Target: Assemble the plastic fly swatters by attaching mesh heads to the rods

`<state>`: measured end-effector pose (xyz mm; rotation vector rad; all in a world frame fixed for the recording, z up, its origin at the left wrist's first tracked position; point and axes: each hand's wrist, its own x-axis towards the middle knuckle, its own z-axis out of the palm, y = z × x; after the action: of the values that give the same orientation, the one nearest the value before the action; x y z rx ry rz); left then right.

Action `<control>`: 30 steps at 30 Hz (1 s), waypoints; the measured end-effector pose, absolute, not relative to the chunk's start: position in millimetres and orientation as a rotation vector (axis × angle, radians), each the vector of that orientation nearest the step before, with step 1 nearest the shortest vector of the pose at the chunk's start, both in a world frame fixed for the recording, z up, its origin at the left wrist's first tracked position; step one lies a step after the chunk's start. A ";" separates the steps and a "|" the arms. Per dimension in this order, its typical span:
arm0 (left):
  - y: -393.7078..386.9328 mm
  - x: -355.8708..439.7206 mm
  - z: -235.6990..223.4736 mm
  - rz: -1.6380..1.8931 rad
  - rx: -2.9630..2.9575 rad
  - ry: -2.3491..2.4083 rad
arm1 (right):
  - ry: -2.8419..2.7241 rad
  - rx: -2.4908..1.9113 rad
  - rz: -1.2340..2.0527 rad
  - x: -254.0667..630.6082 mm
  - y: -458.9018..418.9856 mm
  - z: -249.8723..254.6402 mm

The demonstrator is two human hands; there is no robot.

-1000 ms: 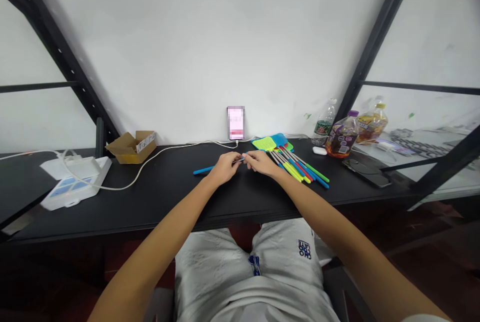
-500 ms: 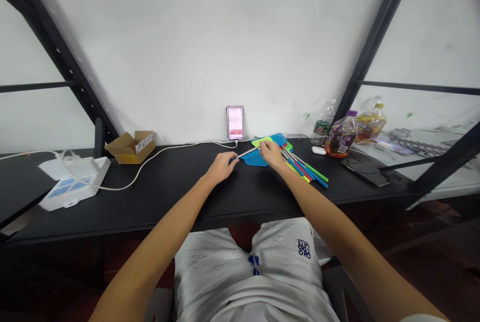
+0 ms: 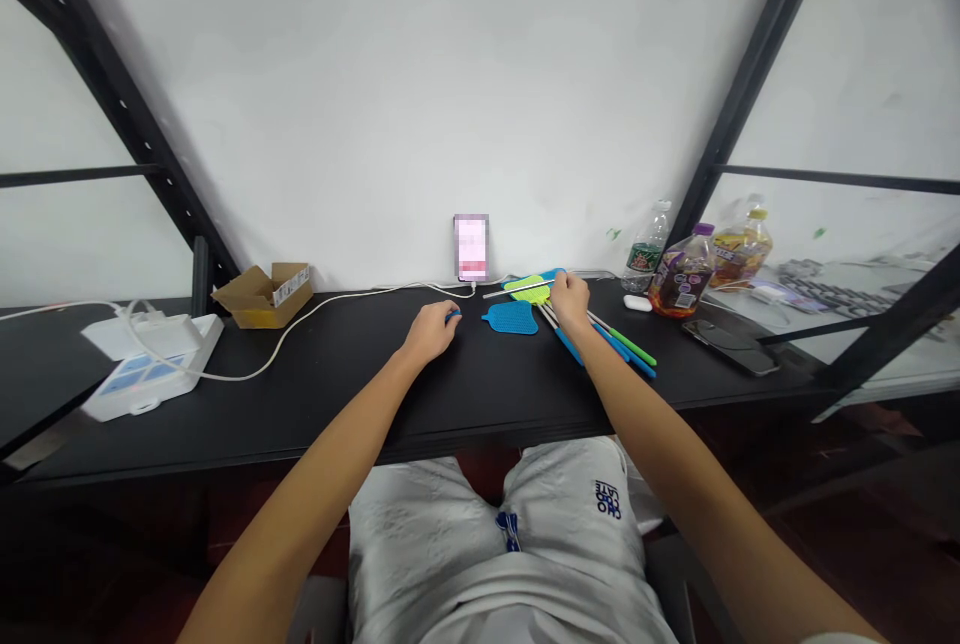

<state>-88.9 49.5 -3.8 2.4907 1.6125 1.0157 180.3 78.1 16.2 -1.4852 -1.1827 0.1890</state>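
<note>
My left hand rests on the black desk, its fingers closed on a small blue plastic piece that is mostly hidden. My right hand is over a pile of fly swatters, and a thin metal rod runs from its fingers across a yellow-green swatter head. A blue mesh swatter head lies flat between my hands, touching neither. Long handles with green and blue tips fan out to the right of my right hand.
A phone leans on the wall, with a white cable running left to a white power box. Also on the desk are a cardboard box, several bottles, a white earbud case and a black phone.
My hands have moved apart, the left one leftward with the blue piece and the right one rightward near the rod. The blue swatter head now lies separately, nearer the desk's front.
</note>
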 end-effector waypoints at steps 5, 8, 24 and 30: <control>51.4 -90.2 -4.8 0.998 2.410 1.752 | -1.396 -1.424 0.319 170.2 77.4 9.9; 50.8 -91.6 -5.1 0.894 2.392 1.788 | -1.546 -1.412 0.402 162.5 75.6 5.3; 50.5 -96.6 -5.4 0.668 2.454 1.908 | -1.558 -1.434 0.461 162.0 77.8 1.2; 48.6 -95.0 -3.7 0.671 2.460 1.862 | -1.622 -1.393 0.438 161.7 79.7 -0.9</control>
<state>-95.0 48.6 -3.7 2.4597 1.8623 0.6709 161.7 79.7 -0.9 -1.3932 -1.6217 0.4379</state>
